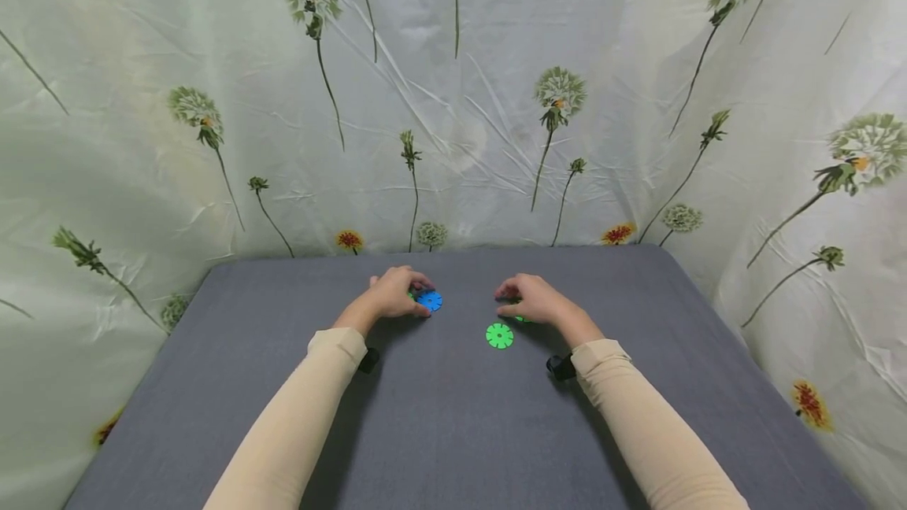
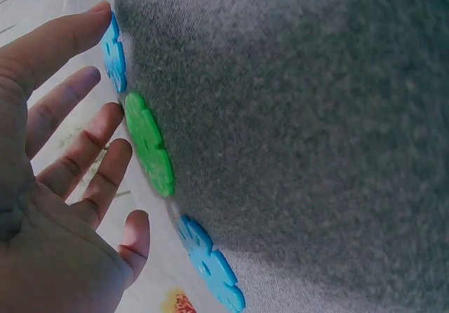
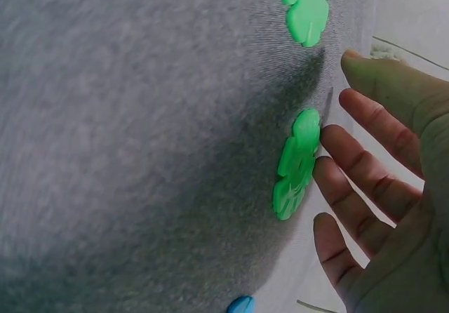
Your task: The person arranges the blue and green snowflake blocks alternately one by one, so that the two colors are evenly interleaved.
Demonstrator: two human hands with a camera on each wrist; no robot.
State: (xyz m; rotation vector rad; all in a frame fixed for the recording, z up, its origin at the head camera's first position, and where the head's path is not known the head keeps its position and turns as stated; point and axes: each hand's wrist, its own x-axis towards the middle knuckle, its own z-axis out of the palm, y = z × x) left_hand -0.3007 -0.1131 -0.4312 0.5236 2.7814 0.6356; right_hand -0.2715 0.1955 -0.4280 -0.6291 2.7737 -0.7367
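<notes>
The left hand [image 1: 392, 294] [image 2: 66, 158] is beside a blue notched disc [image 1: 430, 301] [image 2: 114, 53], its thumb tip at the disc's edge; whether they touch is unclear. Its fingers are spread, loosely bent, near a green disc [image 2: 149, 144], which the hand mostly hides in the head view. Another blue disc [image 2: 210, 265] lies beyond the little finger in the left wrist view. With fingers parted and slightly bent, the right hand [image 1: 542, 301] [image 3: 393, 180] is over a partly hidden green disc [image 1: 522, 319] [image 3: 297, 164]. A second green disc [image 1: 499, 336] [image 3: 306, 8] lies closer to the wearer.
The discs lie on a grey cloth-covered table [image 1: 453, 423]. At the bottom of the right wrist view a blue piece [image 3: 240, 304] shows partly. A pale curtain [image 1: 468, 85] with a flower print hangs behind the table and at both sides.
</notes>
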